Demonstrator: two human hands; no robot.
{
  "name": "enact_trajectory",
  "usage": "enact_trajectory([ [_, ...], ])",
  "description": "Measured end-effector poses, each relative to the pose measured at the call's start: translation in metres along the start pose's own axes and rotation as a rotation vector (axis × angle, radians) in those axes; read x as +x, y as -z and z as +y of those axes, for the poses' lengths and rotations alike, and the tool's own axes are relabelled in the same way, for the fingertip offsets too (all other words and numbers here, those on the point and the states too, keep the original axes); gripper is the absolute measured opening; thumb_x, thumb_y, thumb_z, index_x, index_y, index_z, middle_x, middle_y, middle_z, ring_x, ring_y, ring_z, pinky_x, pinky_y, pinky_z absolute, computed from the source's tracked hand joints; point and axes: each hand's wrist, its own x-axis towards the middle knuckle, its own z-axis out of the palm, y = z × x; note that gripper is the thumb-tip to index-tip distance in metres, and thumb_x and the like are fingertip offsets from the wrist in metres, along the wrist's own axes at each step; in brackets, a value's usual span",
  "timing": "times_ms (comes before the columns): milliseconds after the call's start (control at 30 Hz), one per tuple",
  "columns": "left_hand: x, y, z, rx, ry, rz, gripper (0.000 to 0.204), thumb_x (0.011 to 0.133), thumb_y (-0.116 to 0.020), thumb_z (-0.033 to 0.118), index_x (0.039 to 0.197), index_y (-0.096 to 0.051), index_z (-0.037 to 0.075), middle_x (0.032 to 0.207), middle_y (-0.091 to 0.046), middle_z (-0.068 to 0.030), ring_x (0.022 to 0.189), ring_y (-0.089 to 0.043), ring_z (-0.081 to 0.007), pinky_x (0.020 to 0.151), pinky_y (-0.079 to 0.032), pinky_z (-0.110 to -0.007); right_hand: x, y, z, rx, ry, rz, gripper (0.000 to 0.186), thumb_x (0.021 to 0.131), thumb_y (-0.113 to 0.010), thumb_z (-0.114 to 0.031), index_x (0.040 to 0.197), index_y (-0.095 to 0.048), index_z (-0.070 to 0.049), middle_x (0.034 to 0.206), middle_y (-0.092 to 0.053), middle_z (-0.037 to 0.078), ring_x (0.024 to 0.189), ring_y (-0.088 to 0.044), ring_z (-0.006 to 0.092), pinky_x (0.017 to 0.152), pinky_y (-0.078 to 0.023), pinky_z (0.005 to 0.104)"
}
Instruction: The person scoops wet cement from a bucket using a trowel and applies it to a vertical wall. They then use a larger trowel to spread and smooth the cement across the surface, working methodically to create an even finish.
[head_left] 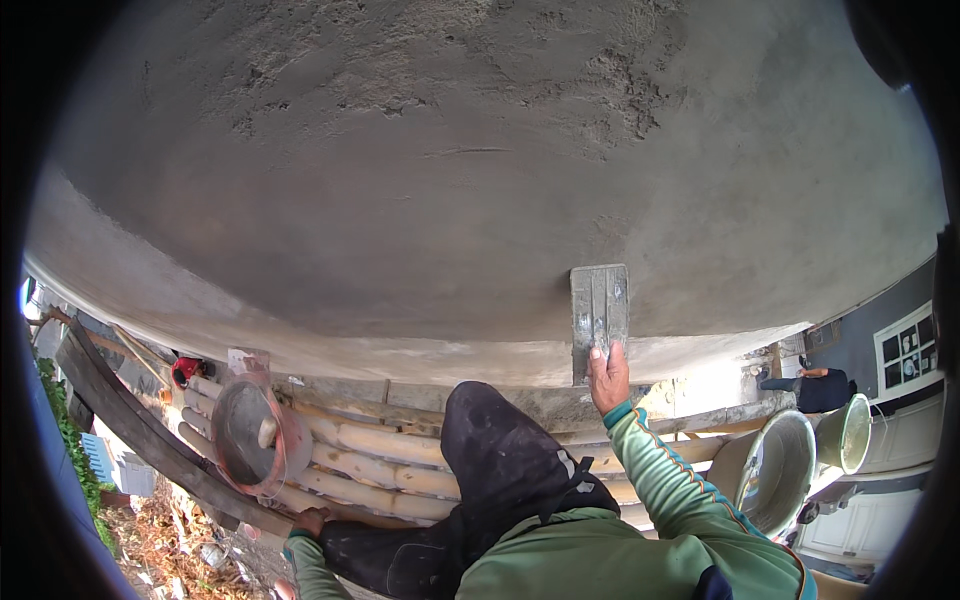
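Note:
In my right hand (608, 382) is a grey plastering float (600, 300), its handle side toward me and its flat face against the plastered wall (420, 260). The fingers are closed at the float's lower part. Low on the left, my left hand (312, 521) is beside my knee, at the edge of a long dark wooden plank (190, 475); its fingers are too small and shaded to read. Wet grey plaster covers the wall, smooth around the float and rough higher up.
Below me run bamboo poles (385, 470) of a scaffold. A mortar-smeared bucket (297, 440) stands at left with a pale object inside. Two more buckets, a large one (745, 465) and a smaller one (860, 435), stand at right. Beyond them is another person (822, 390) in dark clothes.

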Motion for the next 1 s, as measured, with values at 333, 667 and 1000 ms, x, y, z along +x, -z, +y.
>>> enact_trajectory([
  [333,-0.028,0.013,0.003,-0.145,0.089,-0.046,0.042,0.104,-0.047,0.038,0.13,-0.07,0.014,0.13,-0.069,-0.0211,0.12,-0.066,-0.0389,0.106,-0.048,-0.045,0.023,-0.014,-0.088,0.163,0.049,-0.056,0.023,0.109,-0.056,-0.024,0.099,-0.049,-0.005,0.071,-0.049,-0.004,0.064,-0.046,0.0065,0.055,-0.039,0.0264],
  [667,0.015,0.0,-0.026,0.076,-0.155,-0.148,0.033,0.101,-0.051,0.035,0.118,-0.075,0.021,0.116,-0.073,-0.0186,0.111,-0.069,-0.0353,0.097,-0.054,-0.046,-0.035,0.127,-0.16,-0.719,0.002,-0.161,0.042,0.098,-0.067,-0.041,0.091,-0.059,0.0,0.07,-0.057,0.024,0.063,-0.057,0.0431,0.06,-0.047,0.0474],
  [1000,0.061,0.024,0.003,0.208,-0.045,-0.186,0.033,0.1,-0.052,0.036,0.118,-0.075,0.021,0.115,-0.073,-0.0179,0.108,-0.07,-0.0355,0.096,-0.055,-0.047,-0.048,0.418,-0.327,-2.028,-0.731,-0.133,0.034,0.062,-0.082,-0.039,0.082,-0.08,-0.012,0.07,-0.071,0.009,0.07,-0.071,0.0306,0.068,-0.056,0.0419],
])
